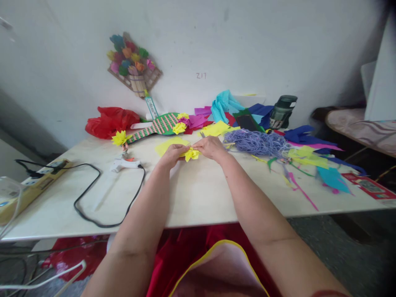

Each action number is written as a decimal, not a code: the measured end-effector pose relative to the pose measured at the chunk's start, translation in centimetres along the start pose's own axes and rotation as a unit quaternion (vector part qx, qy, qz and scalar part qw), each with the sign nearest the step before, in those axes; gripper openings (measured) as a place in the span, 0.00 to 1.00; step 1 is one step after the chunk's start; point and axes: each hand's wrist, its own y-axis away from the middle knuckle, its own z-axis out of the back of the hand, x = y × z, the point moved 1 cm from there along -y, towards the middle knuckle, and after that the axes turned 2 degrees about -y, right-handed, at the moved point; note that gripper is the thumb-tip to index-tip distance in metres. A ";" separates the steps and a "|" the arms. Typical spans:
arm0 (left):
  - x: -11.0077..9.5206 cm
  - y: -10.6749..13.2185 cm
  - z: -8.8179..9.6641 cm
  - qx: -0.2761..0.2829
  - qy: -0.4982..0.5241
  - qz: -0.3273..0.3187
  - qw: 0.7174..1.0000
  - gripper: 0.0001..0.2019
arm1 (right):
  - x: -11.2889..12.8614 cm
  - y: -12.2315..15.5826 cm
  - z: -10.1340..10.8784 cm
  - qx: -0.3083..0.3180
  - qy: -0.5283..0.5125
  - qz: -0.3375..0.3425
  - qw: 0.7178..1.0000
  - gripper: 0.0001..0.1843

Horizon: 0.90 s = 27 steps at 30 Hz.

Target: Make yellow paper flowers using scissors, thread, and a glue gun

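Both my hands meet over the middle of the white table (pixel 192 198). My left hand (pixel 172 155) and my right hand (pixel 210 147) pinch a small crumpled yellow paper flower (pixel 192 154) between their fingertips, just above the tabletop. A flat yellow paper sheet (pixel 168 144) lies right behind my left hand. A green and pink striped guitar-shaped craft (pixel 161 125) with yellow and magenta paper flowers on it lies further back. A white glue gun (pixel 125 164) rests to the left of my left hand.
A black cable (pixel 89 206) runs from the glue gun to a power strip (pixel 37 177) at the left edge. A purple yarn heap (pixel 256 142), coloured paper scraps (pixel 309 159), a dark bottle (pixel 282 111) and a red bag (pixel 109 120) crowd the back and right.
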 end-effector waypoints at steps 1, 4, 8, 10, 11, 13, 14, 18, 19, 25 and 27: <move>0.0 0.0 -0.1 0.010 0.000 0.001 1.000 0.15 | 0.0 0.0 0.0 0.000 0.003 0.002 1.000 0.14; -0.1 0.0 -0.1 0.023 -0.004 -0.002 1.000 0.16 | -0.1 0.0 0.0 -0.001 -0.006 0.002 1.000 0.14; -0.2 0.1 -0.1 0.000 -0.017 0.003 1.000 0.15 | -0.4 0.1 0.0 0.010 -0.055 -0.018 0.998 0.13; -0.2 0.1 -0.2 -0.009 -0.030 0.006 0.999 0.15 | -0.5 0.1 0.0 0.021 -0.071 -0.032 0.997 0.13; -0.2 0.1 -0.2 -0.011 -0.037 0.004 0.999 0.15 | -0.5 0.1 0.0 0.024 -0.078 -0.037 0.996 0.13; -0.2 0.1 -0.3 -0.013 -0.049 -0.008 0.999 0.15 | -0.6 0.2 -0.1 0.029 -0.091 -0.046 0.994 0.13; -0.2 0.0 -0.3 -0.015 -0.056 -0.016 0.998 0.15 | -0.7 0.2 -0.1 0.031 -0.098 -0.049 0.994 0.13; 0.1 -0.3 -0.2 -0.043 -0.119 -0.050 0.991 0.15 | -1.2 0.1 -0.5 0.041 -0.134 -0.047 0.989 0.14; 0.2 -0.4 -0.2 -0.050 -0.139 -0.059 0.987 0.15 | -1.4 0.1 -0.6 0.043 -0.141 -0.045 0.988 0.14; 0.3 -0.7 -0.2 -0.047 -0.187 -0.086 0.977 0.16 | -1.7 0.2 -0.4 0.078 -0.131 -0.013 0.988 0.14; 0.1 -0.6 -0.3 -0.046 -0.185 -0.086 0.978 0.17 | -1.6 0.2 -0.1 0.081 -0.104 -0.001 0.991 0.14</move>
